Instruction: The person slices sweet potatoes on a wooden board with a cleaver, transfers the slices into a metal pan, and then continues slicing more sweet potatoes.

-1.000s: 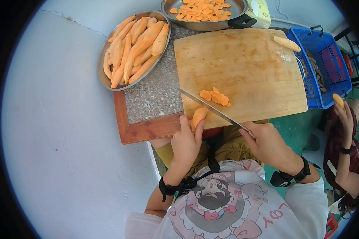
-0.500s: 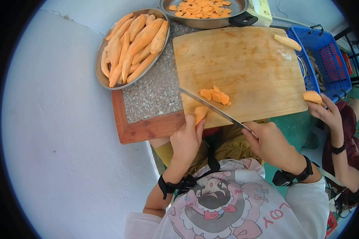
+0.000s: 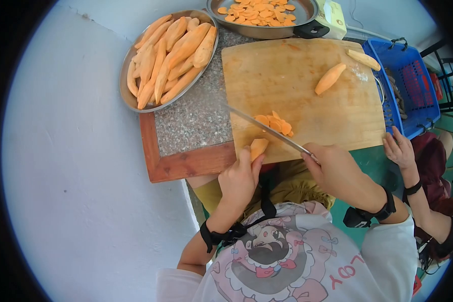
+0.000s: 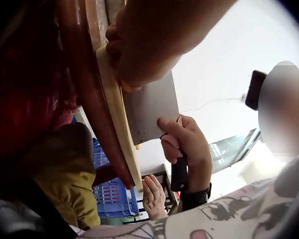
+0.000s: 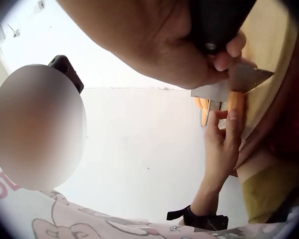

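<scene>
The left hand [image 3: 238,178] pinches a short orange root piece [image 3: 258,148] between thumb and fingers at the cutting board's near left corner. Its cut face shows beside the fingers in the right wrist view. Around the black handle of a broad knife [image 3: 267,128] curls the right hand [image 3: 335,170]; the left wrist view shows the blade [image 4: 152,107] standing upright over the board [image 3: 297,100]. A small heap of orange slices [image 3: 275,123] lies just beyond the blade. The left wrist view mostly hides the left hand's fingertips.
A metal tray [image 3: 131,104] of peeled roots stands at the left, a pan [image 3: 259,31] of slices behind the board. Two peeled pieces, one orange [image 3: 330,79] and one pale [image 3: 363,59], lie at the board's right. Another person's hand [image 3: 399,149] is near a blue basket [image 3: 421,95].
The other person's hand came in from the right, left an orange root on the board and drew back. The left hand and its piece shifted slightly right; the knife stays over the board.
</scene>
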Motion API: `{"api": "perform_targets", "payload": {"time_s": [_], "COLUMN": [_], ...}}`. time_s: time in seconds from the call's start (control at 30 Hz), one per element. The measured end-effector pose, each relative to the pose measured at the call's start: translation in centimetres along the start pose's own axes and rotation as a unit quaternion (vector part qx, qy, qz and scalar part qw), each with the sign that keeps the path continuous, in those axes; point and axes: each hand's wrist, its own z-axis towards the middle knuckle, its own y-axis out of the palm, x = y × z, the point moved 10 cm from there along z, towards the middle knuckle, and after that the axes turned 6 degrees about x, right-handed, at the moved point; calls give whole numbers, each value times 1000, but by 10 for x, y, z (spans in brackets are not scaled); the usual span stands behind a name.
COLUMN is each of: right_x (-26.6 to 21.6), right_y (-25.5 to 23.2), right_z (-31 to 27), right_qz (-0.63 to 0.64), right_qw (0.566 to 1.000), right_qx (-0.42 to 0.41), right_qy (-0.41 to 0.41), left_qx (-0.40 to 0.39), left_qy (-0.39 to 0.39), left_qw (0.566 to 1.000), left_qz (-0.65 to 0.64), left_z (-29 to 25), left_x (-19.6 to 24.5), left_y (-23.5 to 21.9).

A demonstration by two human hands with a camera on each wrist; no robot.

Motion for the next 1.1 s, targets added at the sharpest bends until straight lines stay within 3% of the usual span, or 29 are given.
{"api": "perform_targets", "payload": {"time_s": [0.63, 0.73, 0.87, 1.03, 1.1], "right_x": [0, 4, 6, 4, 3], "right_y": [-7, -3, 6, 17, 14], "right_z": [-20, -14, -3, 3, 2], "right_qz": [24, 41, 18, -3, -24], "right_qw": [999, 996, 997, 996, 998], "right_qx": [-21, -66, -76, -88, -50], "right_qy": [-9, 37, 9, -1, -26], "left_qx": [9, -3, -2, -10, -7], "left_qy": [20, 26, 57, 33, 37], "left_qw": [1000, 1000, 998, 999, 999], "left_qz": [16, 10, 18, 9, 1], "left_z": [0, 1, 0, 1, 2], "left_x": [4, 2, 6, 1, 3], "left_y": [0, 2, 6, 6, 4]}}
